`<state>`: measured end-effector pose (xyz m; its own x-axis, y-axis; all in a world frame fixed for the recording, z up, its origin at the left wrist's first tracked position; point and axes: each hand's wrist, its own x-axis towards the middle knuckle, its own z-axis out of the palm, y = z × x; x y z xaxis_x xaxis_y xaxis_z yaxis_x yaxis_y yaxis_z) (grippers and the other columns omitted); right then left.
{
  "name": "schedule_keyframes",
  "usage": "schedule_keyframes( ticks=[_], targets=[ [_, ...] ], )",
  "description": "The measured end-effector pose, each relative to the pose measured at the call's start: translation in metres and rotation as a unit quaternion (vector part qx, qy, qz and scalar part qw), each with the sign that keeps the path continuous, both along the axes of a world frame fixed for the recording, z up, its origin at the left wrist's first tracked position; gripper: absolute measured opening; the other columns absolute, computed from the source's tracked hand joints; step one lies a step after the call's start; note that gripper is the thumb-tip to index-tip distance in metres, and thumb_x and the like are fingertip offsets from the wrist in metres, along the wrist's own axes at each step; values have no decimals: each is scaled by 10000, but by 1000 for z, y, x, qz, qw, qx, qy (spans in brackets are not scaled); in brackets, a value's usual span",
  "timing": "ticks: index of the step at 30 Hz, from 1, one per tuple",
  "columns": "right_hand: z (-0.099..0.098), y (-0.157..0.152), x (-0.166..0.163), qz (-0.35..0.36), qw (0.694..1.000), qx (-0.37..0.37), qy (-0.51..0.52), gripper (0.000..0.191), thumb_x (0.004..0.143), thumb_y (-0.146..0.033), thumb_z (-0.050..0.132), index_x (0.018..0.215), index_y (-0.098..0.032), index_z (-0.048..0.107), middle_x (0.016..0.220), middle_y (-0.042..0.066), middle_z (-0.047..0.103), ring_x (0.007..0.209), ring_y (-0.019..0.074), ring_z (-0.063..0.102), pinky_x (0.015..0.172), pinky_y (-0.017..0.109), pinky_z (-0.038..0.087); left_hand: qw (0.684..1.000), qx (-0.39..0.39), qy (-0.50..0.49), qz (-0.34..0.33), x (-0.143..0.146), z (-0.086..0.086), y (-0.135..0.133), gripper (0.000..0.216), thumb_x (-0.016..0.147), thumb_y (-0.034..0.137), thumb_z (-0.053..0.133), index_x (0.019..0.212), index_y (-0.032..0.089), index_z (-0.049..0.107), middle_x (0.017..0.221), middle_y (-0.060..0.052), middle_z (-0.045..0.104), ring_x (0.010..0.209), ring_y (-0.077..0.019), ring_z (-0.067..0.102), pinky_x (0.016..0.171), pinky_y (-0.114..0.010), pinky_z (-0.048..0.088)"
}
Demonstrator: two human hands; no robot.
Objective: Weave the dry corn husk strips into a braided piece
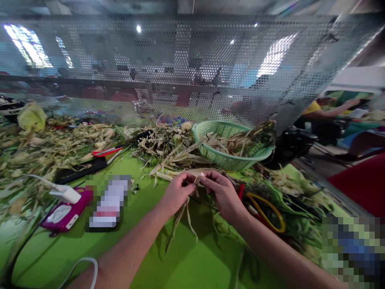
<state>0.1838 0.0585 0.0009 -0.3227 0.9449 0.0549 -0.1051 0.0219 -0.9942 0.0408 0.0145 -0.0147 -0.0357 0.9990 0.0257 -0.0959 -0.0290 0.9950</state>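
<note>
Both of my hands meet above the green tabletop, pinching a pale strip of dried husk [188, 214] between thumbs and fingers. My left hand [178, 192] grips it from the left, and my right hand [221, 192] closes on its upper end. Narrow tails of the strip dangle below my fingers. Just beyond my hands stands a light green plastic basket [234, 159] with dried husks in it. Loose husk pieces [171, 146] are heaped to the basket's left. My fingers partly hide the held end of the strip.
On the left lie a pink power strip [67, 210] with a white plug [68, 194], a blurred phone [110, 202] and a red cutter [107, 152]. Yellow-handled pliers or scissors [281, 222] and green fibres lie right. A perforated metal screen [192, 72] rises behind. A person's arm [339, 107] shows far right.
</note>
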Motion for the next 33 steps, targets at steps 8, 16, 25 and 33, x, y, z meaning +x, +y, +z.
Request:
schedule_keyframes(
  ticks=[8, 16, 25, 33],
  targets=[
    [-1, 1, 0, 8, 1000, -23, 4, 248, 693, -386, 739, 712, -175, 611, 614, -35, 491, 523, 84, 352, 487, 242, 239, 1000, 27, -6, -9, 0, -1, -1, 238, 803, 392, 602, 887, 170, 589, 812, -5, 573, 776, -137, 517, 738, -257, 410],
    [-4, 3, 1, 11, 1000, -12, -2, 253, 712, -389, 740, 818, -179, 646, 608, -36, 493, 514, 79, 365, 468, 215, 273, 999, 34, -23, -16, 0, -1, 1, 162, 791, 309, 611, 818, 154, 569, 745, 15, 529, 716, -111, 477, 708, -235, 385],
    [1, 1, -3, -14, 997, -72, 0, 296, 597, -344, 823, 776, -179, 655, 636, -26, 532, 518, 68, 420, 427, 149, 344, 1000, 25, -1, 9, 0, 0, 1, 185, 791, 330, 620, 771, 154, 568, 716, 15, 531, 669, -96, 467, 665, -224, 387],
    [2, 4, -5, -35, 990, -131, -27, 472, 404, -395, 887, 769, -203, 659, 625, -26, 509, 535, 82, 449, 432, 116, 436, 999, 26, -6, 32, 0, -2, 3, 149, 793, 293, 613, 856, 159, 633, 809, -20, 610, 755, -124, 540, 783, -280, 451]
  ],
)
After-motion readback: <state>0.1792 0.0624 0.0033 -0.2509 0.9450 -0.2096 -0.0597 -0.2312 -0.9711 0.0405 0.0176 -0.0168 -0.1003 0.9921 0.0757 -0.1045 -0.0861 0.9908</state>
